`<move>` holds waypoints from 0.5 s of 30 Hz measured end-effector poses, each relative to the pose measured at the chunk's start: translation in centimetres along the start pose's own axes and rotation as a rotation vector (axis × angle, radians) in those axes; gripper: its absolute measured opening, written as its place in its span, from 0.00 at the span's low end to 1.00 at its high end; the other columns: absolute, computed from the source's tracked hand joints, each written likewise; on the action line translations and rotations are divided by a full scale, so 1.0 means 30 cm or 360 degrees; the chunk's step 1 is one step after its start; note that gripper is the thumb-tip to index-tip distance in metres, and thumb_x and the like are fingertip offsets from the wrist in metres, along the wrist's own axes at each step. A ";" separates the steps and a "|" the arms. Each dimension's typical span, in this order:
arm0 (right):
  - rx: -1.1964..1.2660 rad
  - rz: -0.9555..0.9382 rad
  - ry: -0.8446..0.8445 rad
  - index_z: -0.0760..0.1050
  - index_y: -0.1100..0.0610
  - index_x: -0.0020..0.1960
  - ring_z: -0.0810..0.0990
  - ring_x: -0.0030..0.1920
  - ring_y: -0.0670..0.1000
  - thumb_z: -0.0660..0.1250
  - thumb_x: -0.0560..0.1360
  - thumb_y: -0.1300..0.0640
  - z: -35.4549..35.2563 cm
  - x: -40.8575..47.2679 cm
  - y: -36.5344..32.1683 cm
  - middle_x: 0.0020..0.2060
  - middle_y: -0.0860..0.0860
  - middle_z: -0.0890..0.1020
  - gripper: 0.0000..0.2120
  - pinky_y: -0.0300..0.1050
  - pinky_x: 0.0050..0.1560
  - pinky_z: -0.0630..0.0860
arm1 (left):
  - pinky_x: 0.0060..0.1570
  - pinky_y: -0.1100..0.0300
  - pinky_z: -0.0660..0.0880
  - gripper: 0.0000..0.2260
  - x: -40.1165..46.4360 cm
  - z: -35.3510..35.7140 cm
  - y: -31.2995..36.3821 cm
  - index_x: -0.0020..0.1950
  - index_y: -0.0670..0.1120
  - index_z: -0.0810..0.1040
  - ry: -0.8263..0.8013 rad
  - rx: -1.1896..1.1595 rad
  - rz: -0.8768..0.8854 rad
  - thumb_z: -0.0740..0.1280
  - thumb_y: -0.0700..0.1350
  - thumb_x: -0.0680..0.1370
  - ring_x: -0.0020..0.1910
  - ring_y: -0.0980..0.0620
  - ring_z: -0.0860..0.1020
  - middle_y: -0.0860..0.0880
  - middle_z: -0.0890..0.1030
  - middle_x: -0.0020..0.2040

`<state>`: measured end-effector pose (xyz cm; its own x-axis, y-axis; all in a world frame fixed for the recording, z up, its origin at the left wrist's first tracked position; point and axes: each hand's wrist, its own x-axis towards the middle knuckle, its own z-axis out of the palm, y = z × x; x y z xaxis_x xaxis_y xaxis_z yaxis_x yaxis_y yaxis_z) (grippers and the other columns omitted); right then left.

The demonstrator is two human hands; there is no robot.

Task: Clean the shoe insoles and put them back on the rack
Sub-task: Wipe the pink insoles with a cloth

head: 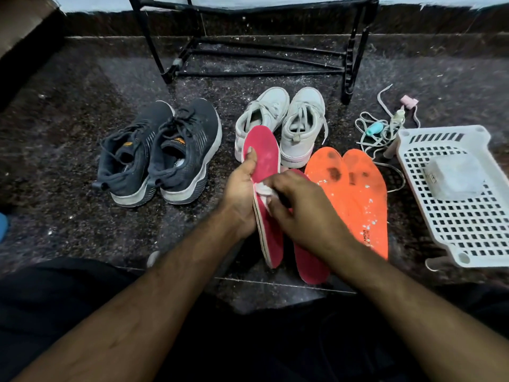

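Observation:
My left hand [241, 194] grips a pink insole [264, 158] by its left edge and holds it tilted above the floor. My right hand [300, 208] pinches a small white wipe [264, 190] against the insole's middle. A second pink insole [309, 256] lies on the floor under my right hand, partly hidden. Two orange insoles [355, 194], spotted with dark stains and white flecks, lie side by side to the right. The black metal shoe rack [259, 51] stands at the back by the wall.
A pair of dark grey sneakers [162, 150] sits at the left, a pair of white sneakers [281, 122] in the middle. A white perforated plastic tray [462, 216] with a pale block lies at the right, with loose laces [377, 133] behind it. Dust speckles the dark stone floor.

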<state>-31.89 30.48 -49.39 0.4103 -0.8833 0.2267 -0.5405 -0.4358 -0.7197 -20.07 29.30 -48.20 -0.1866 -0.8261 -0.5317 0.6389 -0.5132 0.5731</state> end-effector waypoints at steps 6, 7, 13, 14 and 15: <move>0.0413 0.0083 -0.0665 0.79 0.51 0.45 0.78 0.37 0.47 0.68 0.69 0.64 -0.053 -0.048 -0.034 0.38 0.46 0.82 0.10 0.44 0.40 0.74 | 0.42 0.43 0.83 0.32 0.039 -0.063 0.034 0.52 0.36 0.77 0.0291 0.0043 0.0147 0.55 0.66 0.81 0.43 0.43 0.81 0.38 0.80 0.43; 0.0599 0.0206 -0.0649 0.79 0.51 0.46 0.78 0.36 0.46 0.68 0.70 0.66 -0.071 -0.048 -0.029 0.38 0.47 0.83 0.11 0.43 0.40 0.74 | 0.44 0.43 0.82 0.32 0.039 -0.057 0.038 0.51 0.36 0.77 0.0264 0.0052 0.0146 0.55 0.66 0.81 0.42 0.43 0.81 0.38 0.80 0.43; 0.1468 0.0836 -0.0177 0.75 0.64 0.59 0.80 0.33 0.48 0.61 0.76 0.73 -0.118 -0.004 -0.026 0.36 0.54 0.81 0.15 0.40 0.32 0.79 | 0.46 0.44 0.80 0.28 0.003 -0.021 0.027 0.49 0.39 0.79 0.0022 0.0143 0.0004 0.60 0.64 0.80 0.42 0.40 0.81 0.36 0.81 0.46; 0.1442 0.0836 -0.0224 0.74 0.64 0.60 0.80 0.32 0.48 0.62 0.76 0.73 -0.114 -0.008 -0.027 0.36 0.54 0.80 0.14 0.39 0.31 0.78 | 0.39 0.48 0.81 0.27 -0.006 -0.014 0.029 0.52 0.40 0.77 -0.0037 0.0114 -0.0049 0.60 0.65 0.79 0.40 0.40 0.82 0.36 0.81 0.47; 0.1373 0.0804 -0.0276 0.73 0.64 0.60 0.80 0.32 0.49 0.64 0.77 0.72 -0.108 -0.013 -0.026 0.35 0.54 0.80 0.13 0.39 0.29 0.76 | 0.33 0.52 0.80 0.27 -0.012 -0.010 0.031 0.55 0.40 0.74 -0.0075 0.0094 -0.0095 0.59 0.65 0.79 0.37 0.40 0.82 0.37 0.81 0.46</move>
<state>-34.02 30.58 -46.79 0.4188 -0.8624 -0.2843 0.0066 0.3159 -0.9488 -19.17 29.18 -47.67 -0.2587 -0.8029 -0.5370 0.5807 -0.5735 0.5778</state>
